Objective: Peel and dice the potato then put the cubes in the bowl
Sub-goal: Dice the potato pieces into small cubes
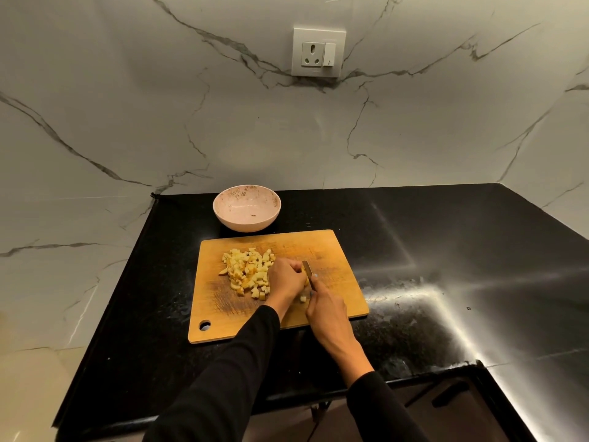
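step: dicing, late stage. Peeling looks done; most of the potato is already cubes, and a last bit is being cut at the knife.
landmark: wooden cutting board [334, 250] on the black surface [446, 250]; all places below are relative to it.
left hand [285, 277]: at board centre, fingers curled down over the last potato piece [306, 280], pinning it just beside the blade. The piece is mostly hidden.
right hand [325, 309]: on the board's near-right part, fingers clenched round the knife [307, 268] handle, index finger laid along the spine. The blade points away from the person, edge down at the piece.
potato cubes [247, 271]: loose pile on the board's left-centre, touching the left hand's side. Pale yellow, with some darker yellow-brown faces. Sizes are uneven, small chunks rather than true cubes. One stray cube [302, 298] sits between the two hands, nearer the front edge.
bowl [247, 208]: just beyond the board's far edge, left of centre. Pinkish, speckled rim, no cubes inside, only a speck at the bottom.
next: finish the remaining cuts, keeping fingertips tucked clear of the blade. Then gather the pile plus the stray and move it over the far edge into the bowl; a short carry.
risk: the remaining piece is small, so the hold is tight against the blade. Loose cubes may scatter on the sweep.
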